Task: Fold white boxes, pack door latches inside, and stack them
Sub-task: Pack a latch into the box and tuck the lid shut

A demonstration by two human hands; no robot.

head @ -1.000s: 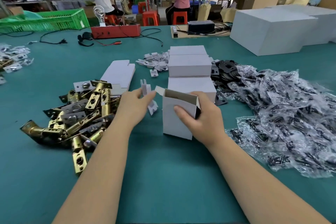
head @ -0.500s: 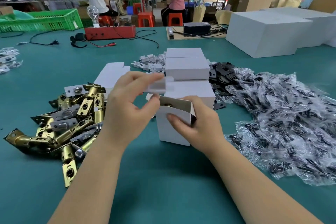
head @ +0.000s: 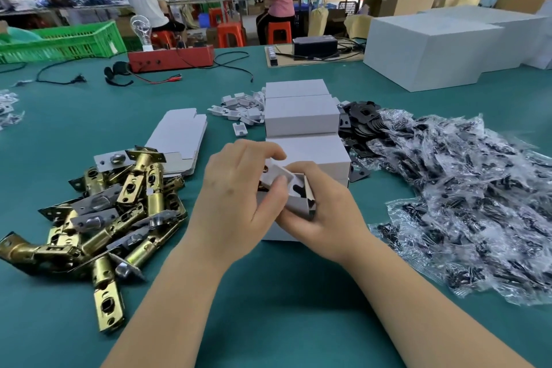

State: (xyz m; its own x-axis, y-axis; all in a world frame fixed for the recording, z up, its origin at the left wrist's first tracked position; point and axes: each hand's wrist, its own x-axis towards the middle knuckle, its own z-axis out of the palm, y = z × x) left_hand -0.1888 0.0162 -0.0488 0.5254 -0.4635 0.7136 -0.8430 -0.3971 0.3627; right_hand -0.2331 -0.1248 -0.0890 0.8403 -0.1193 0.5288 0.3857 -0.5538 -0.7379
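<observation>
Holding one small open box [head: 295, 203] upright on the green table [head: 268, 323], right in the middle and close to the body. Right hand [head: 322, 212] curled round the box from the right side and front. Left hand [head: 236, 203] over the box's open top, thumb and fingers pinching a little white card piece [head: 276, 178] that is going into the box. Something dark and something brassy inside, too hidden to name. Three closed white boxes [head: 301, 116] lined up just behind, one after the other, going away from the body. One flat stack of unfolded boxes [head: 179, 134] to the left of them. One heap of brass latches [head: 113, 206] at the left, too many and too tangled to count. One small pile of white card pieces [head: 239, 109] left of the far boxes, hard to count. Black plates [head: 361, 119] beside the closed boxes on the right, and one big heap of clear bags [head: 466, 197] with dark parts past them. Three people sitting at far tables.
</observation>
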